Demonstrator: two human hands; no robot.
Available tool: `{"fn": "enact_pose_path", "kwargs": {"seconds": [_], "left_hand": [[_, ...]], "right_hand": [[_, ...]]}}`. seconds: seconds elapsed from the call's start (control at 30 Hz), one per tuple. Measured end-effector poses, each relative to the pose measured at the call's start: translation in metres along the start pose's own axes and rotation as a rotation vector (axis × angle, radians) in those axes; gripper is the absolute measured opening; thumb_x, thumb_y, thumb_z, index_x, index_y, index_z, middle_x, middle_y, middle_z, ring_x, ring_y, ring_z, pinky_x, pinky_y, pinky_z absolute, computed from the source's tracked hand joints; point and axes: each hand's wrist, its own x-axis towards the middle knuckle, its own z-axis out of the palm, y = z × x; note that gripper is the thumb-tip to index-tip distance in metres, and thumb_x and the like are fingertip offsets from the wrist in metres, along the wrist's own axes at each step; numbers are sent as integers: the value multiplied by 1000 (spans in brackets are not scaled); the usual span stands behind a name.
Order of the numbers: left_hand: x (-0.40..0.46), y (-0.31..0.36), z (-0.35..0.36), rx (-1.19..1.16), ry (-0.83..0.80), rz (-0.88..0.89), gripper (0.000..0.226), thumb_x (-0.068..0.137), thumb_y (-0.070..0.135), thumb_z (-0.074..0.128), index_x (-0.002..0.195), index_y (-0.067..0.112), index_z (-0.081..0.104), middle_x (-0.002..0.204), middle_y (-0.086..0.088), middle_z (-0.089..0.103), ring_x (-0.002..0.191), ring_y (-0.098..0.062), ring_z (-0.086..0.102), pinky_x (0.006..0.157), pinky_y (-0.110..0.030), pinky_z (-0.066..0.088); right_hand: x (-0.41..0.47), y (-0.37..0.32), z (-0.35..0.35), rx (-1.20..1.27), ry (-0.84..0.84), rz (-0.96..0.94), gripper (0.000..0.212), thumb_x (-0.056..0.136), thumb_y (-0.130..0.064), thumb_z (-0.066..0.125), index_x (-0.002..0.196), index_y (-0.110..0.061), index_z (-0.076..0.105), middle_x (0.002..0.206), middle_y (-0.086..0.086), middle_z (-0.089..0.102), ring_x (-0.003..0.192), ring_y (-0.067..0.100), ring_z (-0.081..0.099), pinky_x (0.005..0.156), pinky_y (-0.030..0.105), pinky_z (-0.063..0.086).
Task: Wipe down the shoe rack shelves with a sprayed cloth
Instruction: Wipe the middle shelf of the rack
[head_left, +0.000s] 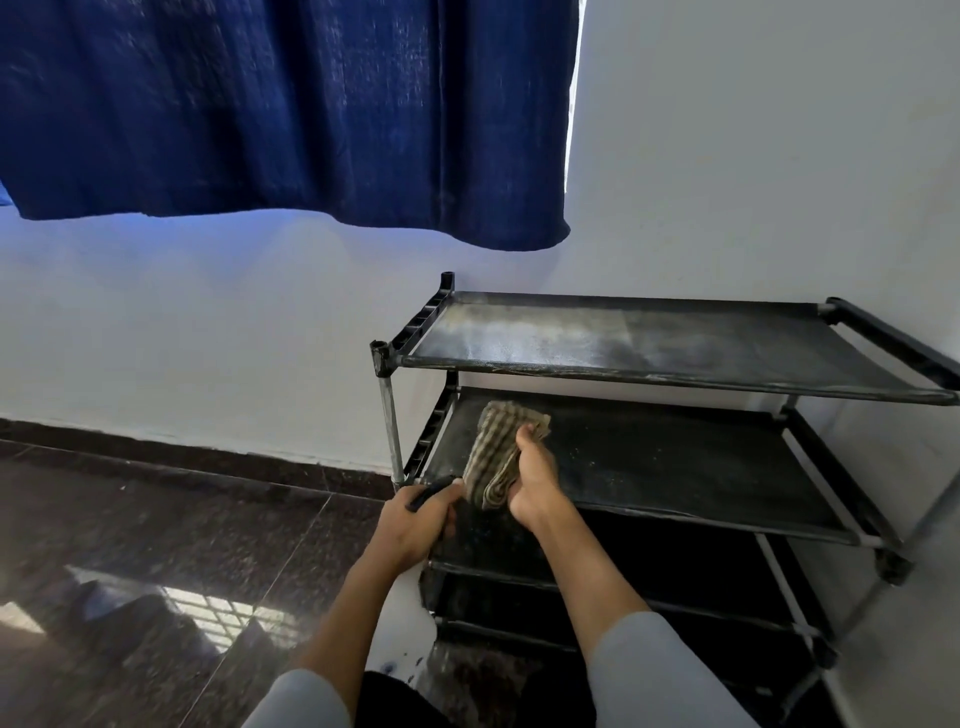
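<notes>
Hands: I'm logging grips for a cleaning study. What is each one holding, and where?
The right hand grips the folded checked cloth along its right edge, on the second shelf. The left hand grips the rack's front left corner.

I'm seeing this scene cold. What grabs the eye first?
The dark blue curtain across the upper left. Below right, a black metal-framed shoe rack by the white wall, where the right hand holds a folded checked cloth at the second shelf while the left hand grips the front-left corner.
</notes>
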Motion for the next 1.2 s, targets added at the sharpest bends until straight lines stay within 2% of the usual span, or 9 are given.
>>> {"fn": "enact_pose_path", "kwargs": {"seconds": [0.13, 0.2, 0.37, 0.47, 0.63, 0.8, 0.93, 1.03, 1.2], "left_hand": [[10, 0, -12, -158, -28, 10, 49, 95, 42, 53, 82, -4, 64, 78, -19, 66, 78, -29, 63, 81, -38, 52], [18, 0, -15, -172, -67, 38, 48, 97, 42, 50, 79, -1, 63, 69, -9, 63, 66, -20, 59, 65, -25, 52], [32, -13, -12, -120, 11, 151, 30, 97, 32, 54, 89, 8, 70, 74, 3, 68, 74, -5, 65, 67, -14, 49], [35, -27, -9, 56, 86, 290, 15, 96, 18, 56, 91, 6, 65, 74, -5, 61, 68, -15, 56, 64, -27, 43], [40, -31, -4, 218, 131, 389, 5, 95, 10, 55, 96, 8, 60, 71, -2, 60, 61, -14, 55, 60, -32, 46], [47, -32, -2, 248, 121, 308, 6, 93, 8, 57, 87, 7, 57, 67, -1, 58, 61, -14, 56, 62, -32, 48], [50, -26, 5, 248, 94, 282, 8, 90, 3, 56, 84, 7, 57, 72, -11, 62, 71, -35, 63, 69, -45, 53], [48, -27, 5, 288, 129, 285, 20, 89, 2, 57, 76, 17, 53, 69, -4, 60, 67, -27, 59, 63, -36, 48], [46, -30, 6, 315, 147, 245, 20, 89, 3, 58, 73, 15, 54, 62, 4, 56, 60, -13, 54, 57, -25, 42]], "right_hand": [[11, -20, 2, -350, 116, -435, 31, 88, -13, 64, 118, -12, 56, 122, 7, 62, 111, 23, 58, 94, 29, 42], [22, -26, 0, -704, 132, -604, 31, 88, -15, 64, 118, -11, 59, 118, 7, 63, 110, 25, 59, 92, 29, 43], [42, -19, 9, -1455, -213, -545, 41, 81, -25, 72, 121, -25, 62, 119, 0, 66, 109, 22, 61, 88, 30, 47], [46, -5, 19, -1786, -406, -584, 36, 80, -19, 67, 113, -33, 66, 117, 0, 67, 107, 25, 61, 87, 30, 47], [48, -21, 3, -1898, -510, -539, 42, 77, -19, 63, 115, -39, 64, 116, -3, 67, 105, 23, 61, 85, 30, 49], [58, -39, -11, -1899, -380, -442, 43, 78, -15, 65, 114, -41, 63, 115, -2, 66, 104, 23, 61, 76, 27, 42], [55, -8, 9, -1812, -399, -561, 44, 73, -9, 59, 106, -36, 69, 110, 0, 70, 102, 25, 63, 82, 27, 47], [65, 12, 27, -1787, -430, -657, 38, 75, -11, 61, 105, -33, 69, 110, 1, 70, 104, 26, 63, 85, 29, 48], [105, -28, 5, -1807, 3, -690, 34, 88, -12, 59, 118, -24, 65, 125, 3, 62, 115, 24, 58, 94, 32, 48]]}}
